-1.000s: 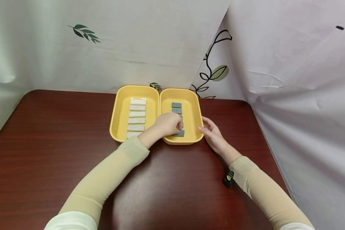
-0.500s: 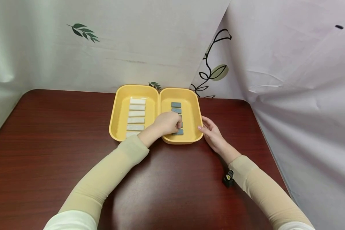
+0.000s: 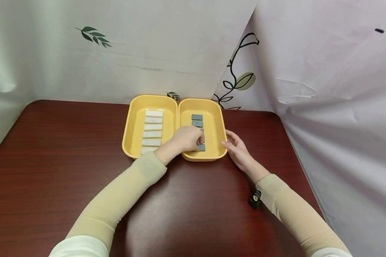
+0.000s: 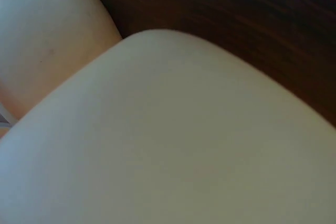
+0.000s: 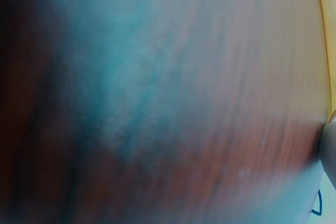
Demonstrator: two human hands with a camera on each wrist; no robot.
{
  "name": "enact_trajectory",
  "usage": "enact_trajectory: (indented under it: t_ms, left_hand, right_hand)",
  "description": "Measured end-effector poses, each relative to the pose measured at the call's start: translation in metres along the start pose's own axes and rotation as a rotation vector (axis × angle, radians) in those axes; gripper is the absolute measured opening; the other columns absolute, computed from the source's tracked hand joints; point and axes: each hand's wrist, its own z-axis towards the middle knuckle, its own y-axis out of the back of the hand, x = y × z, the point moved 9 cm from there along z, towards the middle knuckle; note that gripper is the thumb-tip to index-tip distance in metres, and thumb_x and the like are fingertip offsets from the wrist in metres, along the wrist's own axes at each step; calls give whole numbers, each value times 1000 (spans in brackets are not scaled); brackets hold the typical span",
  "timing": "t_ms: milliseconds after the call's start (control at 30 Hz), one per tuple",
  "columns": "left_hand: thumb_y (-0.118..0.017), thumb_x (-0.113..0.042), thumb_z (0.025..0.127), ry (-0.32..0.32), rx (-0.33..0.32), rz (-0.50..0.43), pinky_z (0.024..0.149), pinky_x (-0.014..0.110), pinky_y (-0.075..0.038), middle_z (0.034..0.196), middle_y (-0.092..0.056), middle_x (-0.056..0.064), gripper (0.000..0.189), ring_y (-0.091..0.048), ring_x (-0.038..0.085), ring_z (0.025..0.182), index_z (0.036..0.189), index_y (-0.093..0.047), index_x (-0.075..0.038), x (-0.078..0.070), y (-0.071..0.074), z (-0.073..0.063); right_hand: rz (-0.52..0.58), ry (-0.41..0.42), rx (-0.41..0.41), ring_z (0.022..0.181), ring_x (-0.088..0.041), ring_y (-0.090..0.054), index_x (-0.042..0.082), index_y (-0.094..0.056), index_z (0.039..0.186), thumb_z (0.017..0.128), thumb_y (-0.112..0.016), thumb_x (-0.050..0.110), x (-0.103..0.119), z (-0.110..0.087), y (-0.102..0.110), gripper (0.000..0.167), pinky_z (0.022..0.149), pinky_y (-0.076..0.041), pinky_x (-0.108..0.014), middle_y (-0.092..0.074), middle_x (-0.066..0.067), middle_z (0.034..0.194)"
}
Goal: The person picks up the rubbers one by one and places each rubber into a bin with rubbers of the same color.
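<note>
In the head view my left hand (image 3: 188, 138) reaches down into the right yellow tray (image 3: 216, 137). Its curled fingers and thumb pinch the nearest grey block (image 3: 202, 147), whose left end they hide. Farther back, two grey blocks (image 3: 197, 120) lie in the same column, and more grey shows beside the knuckles. My right hand (image 3: 239, 151) grips the tray's right wall, thumb at the rim and fingers outside. Mostly a pale sleeve (image 4: 173, 129) fills the left wrist view. At the right edge of the right wrist view, a strip of yellow tray (image 5: 329, 35) shows.
Touching the right tray, a left yellow tray (image 3: 130, 128) holds a column of several white blocks (image 3: 153, 127). Both stand on a dark red wooden table (image 3: 67, 150) near a white patterned curtain (image 3: 167, 46). A small black device (image 3: 255, 200) sits at the right sleeve.
My left fingers shift slightly around the nearest grey block, covering more of its left end, and the block has moved very little. The right hand keeps its place on the tray.
</note>
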Motion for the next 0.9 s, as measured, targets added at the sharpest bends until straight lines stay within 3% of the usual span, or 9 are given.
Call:
enact_trajectory:
  t_ms: [133, 433, 900]
  left_hand:
    - [-92, -19, 82, 4, 7, 5, 85, 39, -59, 93, -74, -4, 23, -70, 16, 93, 100, -79, -20, 1, -1, 1]
    - [-92, -22, 84, 6, 15, 12, 85, 39, -58, 94, -73, -5, 22, -69, 15, 92, 101, -79, -22, 0, -2, 1]
    - [-90, -22, 85, -2, 1, 31, 85, 39, -58, 95, -74, -6, 20, -69, 15, 91, 101, -79, -22, 0, -2, 0]
  right_hand:
    - [2, -3, 1, 128, -5, -57, -6, -25, 163, 103, -49, -7, 0, 0, 0, 65, 102, -52, -16, -45, -11, 154]
    - [6, 8, -1, 127, -4, -57, -7, -27, 161, 102, -50, -7, 0, 0, 1, 63, 102, -51, -16, -52, -2, 144]
    - [-2, -7, 13, 131, -6, -55, -5, -25, 164, 102, -51, -4, 1, 0, -1, 66, 103, -51, -16, -34, -23, 164]
